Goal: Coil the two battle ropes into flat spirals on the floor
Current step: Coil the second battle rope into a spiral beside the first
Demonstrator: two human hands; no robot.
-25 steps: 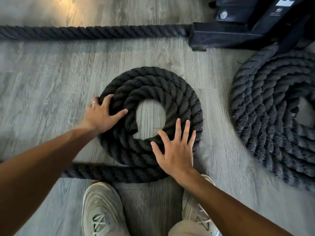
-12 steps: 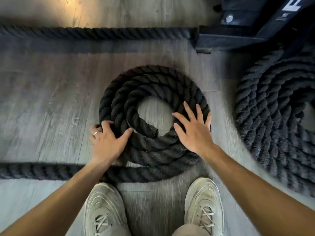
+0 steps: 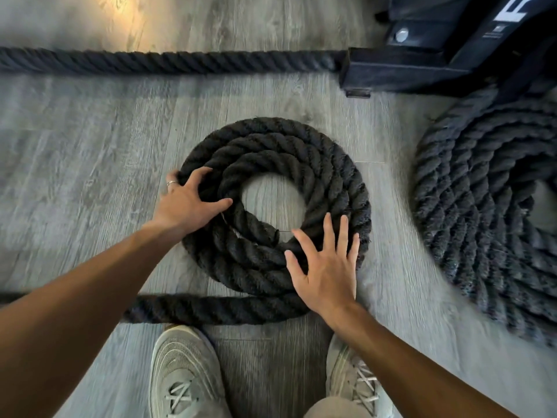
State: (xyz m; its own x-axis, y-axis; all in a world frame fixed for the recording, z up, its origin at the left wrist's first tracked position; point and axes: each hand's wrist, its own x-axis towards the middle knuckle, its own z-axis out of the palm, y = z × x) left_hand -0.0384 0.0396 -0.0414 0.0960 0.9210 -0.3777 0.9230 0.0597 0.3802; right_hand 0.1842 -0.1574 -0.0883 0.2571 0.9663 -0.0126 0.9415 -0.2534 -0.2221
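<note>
A thick black rope (image 3: pixel 272 188) lies on the grey wood floor (image 3: pixel 75 164) in a flat spiral of about three turns, just in front of the person's pale shoes (image 3: pixel 187 375). Its loose tail (image 3: pixel 211 309) runs off to the left between the spiral and the shoes. A second, larger coil (image 3: pixel 482 206) sits to the right, apart from the first, beside a black metal frame (image 3: pixel 437 64); another straight length of rope (image 3: pixel 165 60) stretches along the floor at the far side.

The left hand (image 3: pixel 188 200) rests on the spiral's left side, fingers curved over the outer edge and thumb stretched across toward the inner turn, holding the turns together. The right hand (image 3: pixel 327 270) lies flat on the near right part, fingers spread and straight, pressing down and gripping nothing.

The rope looks heavy, coarse and fairly stiff, so it probably resists tight bends and tends to spring outward. Its rough twist should give good friction, so slipping seems unlikely. It is best handled with broad palm pressure on top of the turns while the tail is fed around the outer edge.
</note>
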